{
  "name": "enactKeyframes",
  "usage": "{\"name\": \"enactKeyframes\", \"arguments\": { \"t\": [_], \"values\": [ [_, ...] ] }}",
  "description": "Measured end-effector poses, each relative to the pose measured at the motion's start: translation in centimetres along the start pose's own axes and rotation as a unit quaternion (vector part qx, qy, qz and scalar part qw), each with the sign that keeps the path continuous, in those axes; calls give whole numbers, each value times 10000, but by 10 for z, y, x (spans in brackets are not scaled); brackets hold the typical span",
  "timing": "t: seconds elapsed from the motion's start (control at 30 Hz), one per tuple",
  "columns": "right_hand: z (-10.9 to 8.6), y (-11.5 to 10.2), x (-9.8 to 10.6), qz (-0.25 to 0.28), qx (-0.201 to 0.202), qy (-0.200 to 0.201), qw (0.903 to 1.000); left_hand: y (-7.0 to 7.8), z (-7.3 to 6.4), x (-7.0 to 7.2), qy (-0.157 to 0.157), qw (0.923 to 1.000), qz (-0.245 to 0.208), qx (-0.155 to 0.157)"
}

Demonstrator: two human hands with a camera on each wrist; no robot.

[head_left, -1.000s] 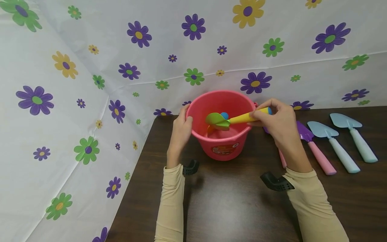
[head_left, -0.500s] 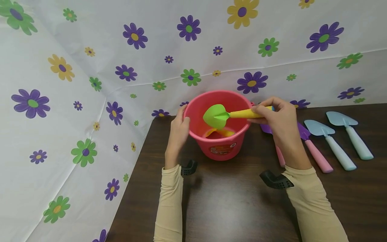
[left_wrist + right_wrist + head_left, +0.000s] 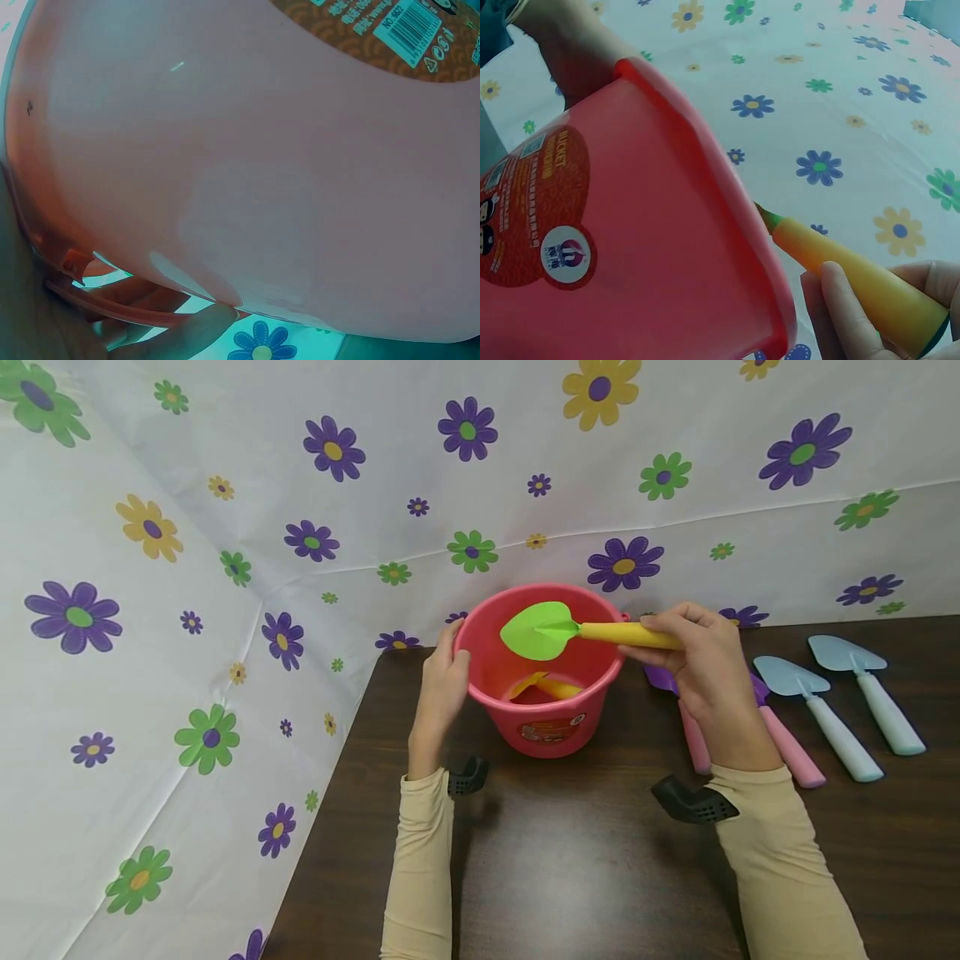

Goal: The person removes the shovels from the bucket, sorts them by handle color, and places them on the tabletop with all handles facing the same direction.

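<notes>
A pink bucket (image 3: 504, 718) stands near the back of the table, its left rim gripped by my left hand (image 3: 442, 689). In the left wrist view, fingers (image 3: 191, 334) of that hand show by the bucket's handle. My right hand (image 3: 708, 677) pinches the yellow handle of a toy trowel (image 3: 626, 634), whose green blade hangs over the bucket's mouth. The right wrist view has the bucket (image 3: 675, 225) hiding nearly all of that blade. Down inside the bucket lies another tool (image 3: 561, 687), yellow and orange, its kind partly hidden.
Right of the bucket lie two purple trowels with pink handles, one trowel (image 3: 693, 739) partly behind my right hand, the other trowel (image 3: 791, 747) beside it. Further right are a pale blue trowel (image 3: 840, 735) and a second one (image 3: 892, 714). A flowered sheet (image 3: 480, 502) hangs behind the table.
The green-bladed trowel has risen from inside the bucket, its blade turning flatter to view. My right hand has moved slightly right; the left hand keeps its grip on the rim.
</notes>
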State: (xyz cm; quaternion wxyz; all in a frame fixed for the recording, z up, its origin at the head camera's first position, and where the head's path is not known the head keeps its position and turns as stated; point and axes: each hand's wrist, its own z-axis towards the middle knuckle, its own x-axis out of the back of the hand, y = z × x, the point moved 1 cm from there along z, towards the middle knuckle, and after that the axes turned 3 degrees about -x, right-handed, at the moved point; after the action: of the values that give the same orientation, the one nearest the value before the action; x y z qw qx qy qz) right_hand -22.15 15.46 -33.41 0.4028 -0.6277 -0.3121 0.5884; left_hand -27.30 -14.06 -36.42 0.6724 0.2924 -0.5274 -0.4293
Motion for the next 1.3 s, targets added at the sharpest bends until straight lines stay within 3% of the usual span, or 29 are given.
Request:
{"name": "enactKeyframes", "arguments": {
  "t": [0.2, 0.33, 0.6, 0.77, 0.97, 1.3],
  "values": [
    [1, -3, 9, 629, -396, -12, 9972, 0, -1, 0, -9, 10000, -49, 5],
    [3, -6, 16, 1291, -838, -174, 9879, 0, 0, 0, -6, 10000, -31, -2],
    [6, -12, 28, 2665, -1539, -312, 9510, 1, -1, -1, -5, 10000, -29, 0],
    [6, -15, 31, 3041, -1632, -369, 9378, 1, -1, 0, 15, 10000, 6, -10],
    [5, -19, 35, 3791, -1670, -367, 9094, -1, -1, 0, 13, 10000, 2, 17],
    [5, -26, 44, 4042, -1708, -377, 8978, -1, 0, -1, 41, 10000, -19, -38]
  ]
}}
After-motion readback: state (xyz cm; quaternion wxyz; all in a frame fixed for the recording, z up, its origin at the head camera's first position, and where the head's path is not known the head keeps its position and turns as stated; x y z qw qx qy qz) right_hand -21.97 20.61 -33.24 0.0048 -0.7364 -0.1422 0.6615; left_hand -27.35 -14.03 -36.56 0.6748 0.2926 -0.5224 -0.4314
